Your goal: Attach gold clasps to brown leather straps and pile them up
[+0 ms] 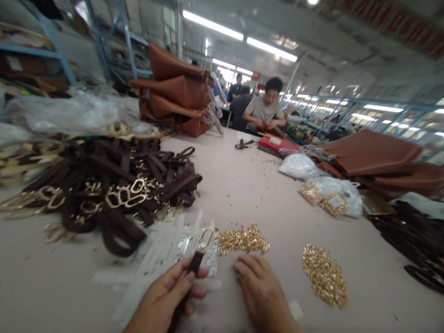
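My left hand [173, 286] is closed around a dark brown leather strap [196, 262], thumb on top and fingers beneath. A gold oval ring [206, 237] sticks out from the strap's far end, over the taped patch of the table. Palm down, my right hand [258, 282] rests on the table with its fingers extended; what lies under the fingertips is hidden. Just beyond those fingertips spreads a pile of small gold metal pieces [243, 239]. A second gold pile [325, 276] lies to the right of that hand.
A heap of brown straps with gold rings [135, 185] covers the table's left side. Brown leather bags [176, 92] are stacked behind it. Plastic bags of fittings [335, 196] and more brown leather [378, 152] lie at right. A co-worker [265, 111] sits at the far end.
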Available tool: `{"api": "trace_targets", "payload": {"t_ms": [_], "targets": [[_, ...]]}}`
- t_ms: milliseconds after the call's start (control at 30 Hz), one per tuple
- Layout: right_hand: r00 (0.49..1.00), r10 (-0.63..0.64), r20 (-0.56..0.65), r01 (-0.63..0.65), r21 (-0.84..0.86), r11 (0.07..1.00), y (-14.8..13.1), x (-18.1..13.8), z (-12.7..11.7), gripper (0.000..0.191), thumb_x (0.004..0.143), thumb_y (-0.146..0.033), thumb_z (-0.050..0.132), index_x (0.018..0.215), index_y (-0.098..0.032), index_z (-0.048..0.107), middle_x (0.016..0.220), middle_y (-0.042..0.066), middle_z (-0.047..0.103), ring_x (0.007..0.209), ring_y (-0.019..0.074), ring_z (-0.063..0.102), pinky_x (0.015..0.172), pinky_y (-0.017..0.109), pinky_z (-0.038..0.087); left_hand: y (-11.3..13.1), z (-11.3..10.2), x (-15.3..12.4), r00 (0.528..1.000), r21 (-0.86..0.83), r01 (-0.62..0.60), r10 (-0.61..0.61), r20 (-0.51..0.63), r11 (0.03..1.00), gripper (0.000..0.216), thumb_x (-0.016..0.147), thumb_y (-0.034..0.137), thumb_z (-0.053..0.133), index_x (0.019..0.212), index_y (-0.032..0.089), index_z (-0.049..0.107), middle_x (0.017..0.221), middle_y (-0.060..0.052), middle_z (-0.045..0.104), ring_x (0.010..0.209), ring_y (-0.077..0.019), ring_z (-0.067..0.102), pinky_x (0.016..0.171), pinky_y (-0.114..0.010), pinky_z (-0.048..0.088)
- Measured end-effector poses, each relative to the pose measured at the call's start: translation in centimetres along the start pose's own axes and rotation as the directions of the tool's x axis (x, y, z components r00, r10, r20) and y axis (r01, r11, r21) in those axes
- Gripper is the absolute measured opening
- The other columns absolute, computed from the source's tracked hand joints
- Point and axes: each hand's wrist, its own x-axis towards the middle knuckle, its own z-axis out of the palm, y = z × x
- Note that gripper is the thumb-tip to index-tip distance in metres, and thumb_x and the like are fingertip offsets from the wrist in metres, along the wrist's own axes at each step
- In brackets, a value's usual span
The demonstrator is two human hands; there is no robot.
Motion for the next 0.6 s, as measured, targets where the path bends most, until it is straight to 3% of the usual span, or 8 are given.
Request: {"api": "trace_targets", "payload": {"t_ms": [100, 200, 400, 600], "targets": [[0.998, 0.058, 0.038, -0.06, 0.053, 0.997, 0.3, -0.7, -2.3, 0.031, 0.092, -0.008, 0.046, 0.117, -0.02, 0.06, 0.109, 0.009, 0.07, 0.1, 0.0231, 0.062, 0.089, 0.04, 0.054, -0.1, 0.0, -0.6, 0.999, 0.007, 0.013, -0.014, 0.032, 1.0, 0.041, 0.08, 0.045, 0.073, 0.112, 0.021, 0.068, 0.106, -0.008, 0.076, 0.072, -0.0163, 0.068, 0.056, -0.021, 0.05], [0.992, 0.108, 0.07, -0.114, 0.088, 0.99, 0.3, -1.3, -2.9, 0.031, 0.093, -0.007, 0.046, 0.118, -0.02, 0.06, 0.107, 0.009, 0.069, 0.098, 0.0224, 0.062, 0.088, 0.039, 0.055, 0.4, 0.0, -0.8, 0.999, 0.004, 0.022, -0.023, 0.044, 1.0, 0.033, 0.086, 0.039, 0.067, 0.113, 0.02, 0.066, 0.107, -0.007, 0.074, 0.07, -0.0127, 0.065, 0.058, -0.019, 0.049], [0.983, 0.068, 0.168, -0.09, 0.123, 0.988, -1.2, 0.1, -1.9, 0.03, 0.095, -0.013, 0.048, 0.123, -0.019, 0.058, 0.117, 0.01, 0.067, 0.107, 0.0246, 0.057, 0.096, 0.043, 0.051, 0.2, 0.0, -0.7, 0.997, -0.024, 0.015, -0.014, 0.073, 1.0, 0.032, 0.089, 0.037, 0.064, 0.116, 0.02, 0.062, 0.11, -0.007, 0.072, 0.072, -0.0127, 0.065, 0.06, -0.02, 0.049], [0.97, 0.103, 0.219, -0.11, 0.024, 0.994, -2.3, 2.1, -0.3, 0.033, 0.094, -0.019, 0.054, 0.127, -0.019, 0.058, 0.128, 0.01, 0.063, 0.117, 0.0295, 0.051, 0.1, 0.049, 0.046, 0.0, -0.1, -0.7, 0.997, -0.047, 0.014, -0.011, 0.08, 0.999, 0.034, 0.09, 0.035, 0.063, 0.119, 0.017, 0.06, 0.109, -0.009, 0.072, 0.075, -0.0144, 0.067, 0.058, -0.019, 0.05]]}}
